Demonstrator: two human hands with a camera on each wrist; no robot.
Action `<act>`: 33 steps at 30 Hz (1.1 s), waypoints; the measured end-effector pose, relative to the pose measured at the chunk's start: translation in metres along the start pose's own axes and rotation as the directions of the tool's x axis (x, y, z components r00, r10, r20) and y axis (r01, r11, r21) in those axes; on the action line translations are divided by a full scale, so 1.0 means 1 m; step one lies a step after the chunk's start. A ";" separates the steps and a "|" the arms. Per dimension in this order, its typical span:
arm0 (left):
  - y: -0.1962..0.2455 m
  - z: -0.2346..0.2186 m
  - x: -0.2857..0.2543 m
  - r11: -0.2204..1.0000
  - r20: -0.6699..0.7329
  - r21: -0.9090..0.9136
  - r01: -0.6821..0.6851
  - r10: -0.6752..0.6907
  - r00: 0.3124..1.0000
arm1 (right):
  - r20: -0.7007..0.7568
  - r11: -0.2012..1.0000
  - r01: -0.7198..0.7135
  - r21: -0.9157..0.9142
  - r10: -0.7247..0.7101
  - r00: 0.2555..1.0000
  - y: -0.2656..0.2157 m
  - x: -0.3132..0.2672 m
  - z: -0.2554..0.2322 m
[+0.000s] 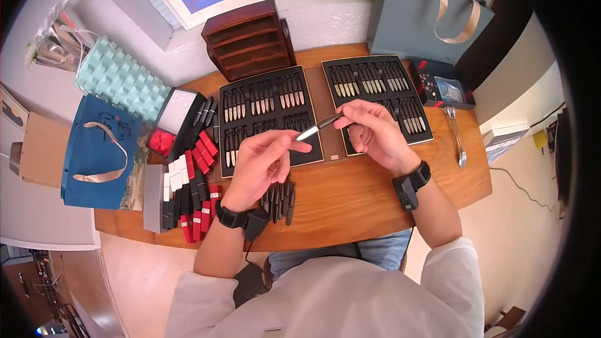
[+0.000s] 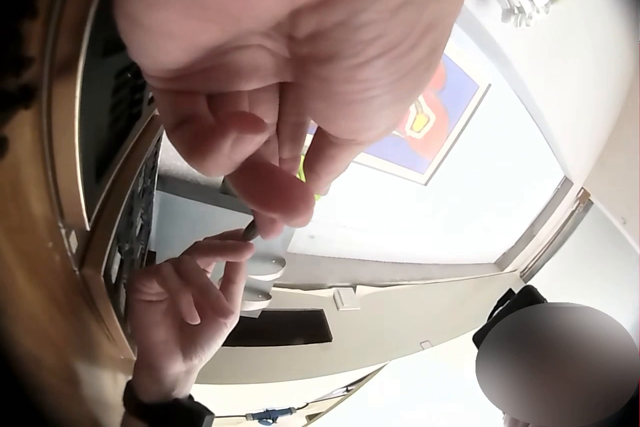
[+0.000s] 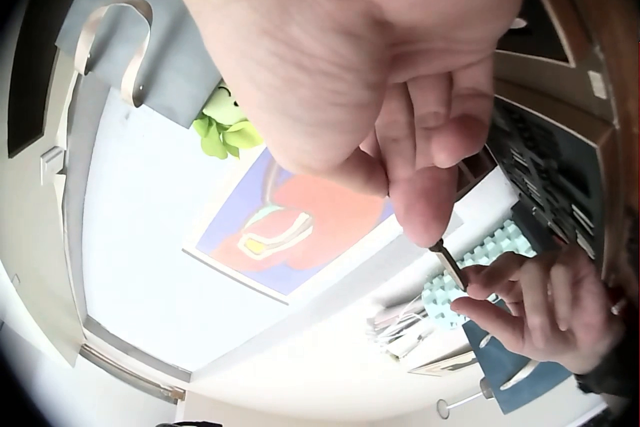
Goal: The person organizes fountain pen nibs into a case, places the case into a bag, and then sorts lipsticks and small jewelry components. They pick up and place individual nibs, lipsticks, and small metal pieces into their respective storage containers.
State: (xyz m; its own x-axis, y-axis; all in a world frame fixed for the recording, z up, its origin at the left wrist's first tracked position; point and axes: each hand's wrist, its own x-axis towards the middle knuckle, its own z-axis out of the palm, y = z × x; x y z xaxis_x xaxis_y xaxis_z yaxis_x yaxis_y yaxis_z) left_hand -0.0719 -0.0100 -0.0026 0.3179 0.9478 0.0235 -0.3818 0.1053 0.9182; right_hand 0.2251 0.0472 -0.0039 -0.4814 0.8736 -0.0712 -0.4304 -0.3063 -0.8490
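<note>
Both hands hold one slender pen-like stick (image 1: 308,133) between them, over the table in front of two black trays. Its silver part is pinched by the thumb and fingers of my left hand (image 1: 264,159). My right hand (image 1: 377,134) pinches the dark end. In the left wrist view, fingers mostly cover the stick; a short piece (image 3: 452,267) shows in the right wrist view. Rows of similar dark-and-shiny sticks fill the left tray (image 1: 273,119) and the right tray (image 1: 375,87). Several dark sticks (image 1: 278,201) lie loose beside my left wrist.
Red, white and black small boxes (image 1: 195,175) are piled at the left, by a blue bag (image 1: 100,156). A wooden rack (image 1: 247,40) stands behind the trays. To the right are metal cutlery (image 1: 459,141), an open black box (image 1: 441,84) and a grey bag (image 1: 416,19).
</note>
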 end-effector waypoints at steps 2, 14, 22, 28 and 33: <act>0.000 -0.001 0.000 1.000 0.001 0.004 0.020 -0.020 1.000 | 0.023 1.000 -0.001 0.008 0.001 1.000 0.001 0.000 0.000; 0.006 0.010 -0.001 0.986 -0.107 0.164 0.037 -0.020 0.994 | -0.003 0.997 0.043 -0.059 -0.043 0.999 0.000 -0.006 0.009; 0.020 -0.034 0.004 0.895 -0.467 0.444 -0.054 0.282 0.838 | -0.029 0.951 0.067 -0.301 -0.079 0.996 -0.014 0.035 0.053; 0.011 -0.065 0.007 0.719 -0.441 0.695 -0.010 0.438 0.784 | 0.203 0.576 0.226 -0.785 -0.104 0.974 0.009 0.090 0.095; 0.009 -0.049 -0.002 0.391 -0.259 0.916 0.093 0.397 0.881 | 0.157 0.444 0.175 -0.879 -0.077 0.985 0.034 0.111 0.101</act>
State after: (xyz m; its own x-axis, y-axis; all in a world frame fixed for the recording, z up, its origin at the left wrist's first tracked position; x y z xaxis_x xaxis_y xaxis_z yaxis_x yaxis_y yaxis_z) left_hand -0.1181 0.0037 -0.0135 -0.0963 0.9544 0.2826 0.6753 -0.1459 0.7229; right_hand 0.0802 0.0954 0.0127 -0.5607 0.8244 0.0778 0.3956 0.3492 -0.8494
